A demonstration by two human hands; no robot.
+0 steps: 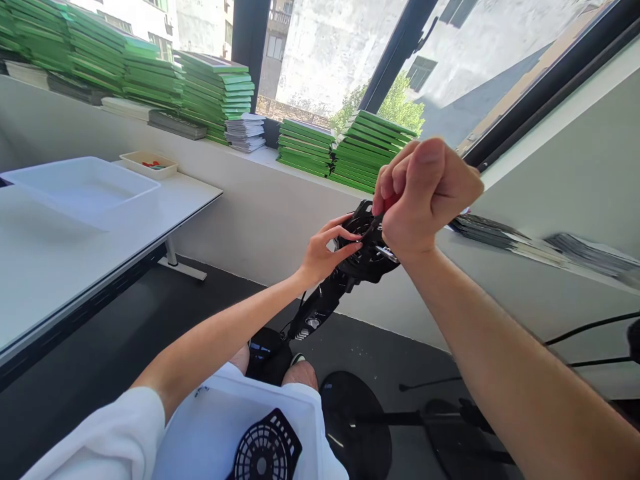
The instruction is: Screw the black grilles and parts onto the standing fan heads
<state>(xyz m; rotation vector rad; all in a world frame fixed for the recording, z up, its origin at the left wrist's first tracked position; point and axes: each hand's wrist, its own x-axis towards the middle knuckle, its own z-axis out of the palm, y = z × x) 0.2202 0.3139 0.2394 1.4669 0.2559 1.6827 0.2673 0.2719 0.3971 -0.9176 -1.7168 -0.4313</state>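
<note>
Right hand (425, 200) clenches a red handle (391, 201), left hand (323, 253) curls, grip unclear, at the stiff-looking black fan head (367, 263) between them, best held by its rim.

Bright daylight enters through the tilted windows (398, 53) at the top. The outside wall (325, 60) glares nearly white, crossed at right by 1 slanting shadow (475, 107). The white bench (60, 260) looks pale; the floor (425, 353) is dark. Fine detail sinks into the black device (367, 270) near the centre. Green books (30, 40) smear at far left. Wide-angle stretch enlarges the right forearm (480, 333).
</note>
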